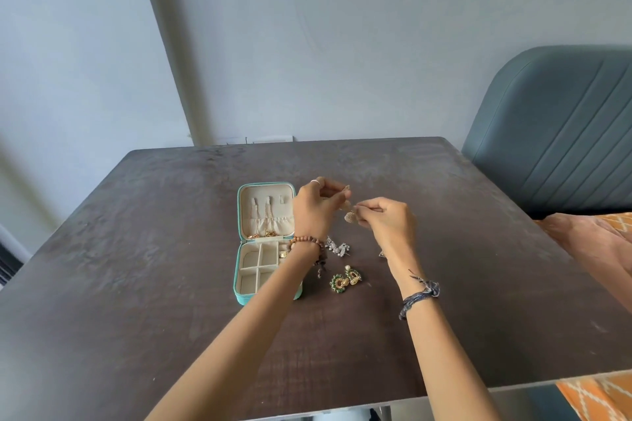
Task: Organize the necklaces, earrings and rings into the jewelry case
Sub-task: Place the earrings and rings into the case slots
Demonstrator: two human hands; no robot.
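Both hands are raised above the dark table (171, 249), just right of the open jewelry case (246, 284). The left hand (316, 207) has its fingers curled and pinches something small at its fingertips, right against a gold dome-shaped earring (349, 217) that hangs between the two hands. The right hand (388, 219) pinches the same earring from the other side with thumb and forefinger, its other fingers curled.

The case is teal outside and cream inside. Its lid stands open at the far side, with two gold necklaces (268, 222) hanging from hooks into a gathered pocket. The near half is split into small compartments; one at the right holds a small gold piece (284, 254), partly hidden by the left wrist.

On the table beside the case lies a pair of silver and pearl earrings (337, 247), and nearer the person a pair of green and gold round earrings (345, 279), touching each other. A beaded bracelet (305, 241) circles the left wrist, a dark thread band (419, 296) the right. A grey-blue chair (554, 133) stands at the far right.
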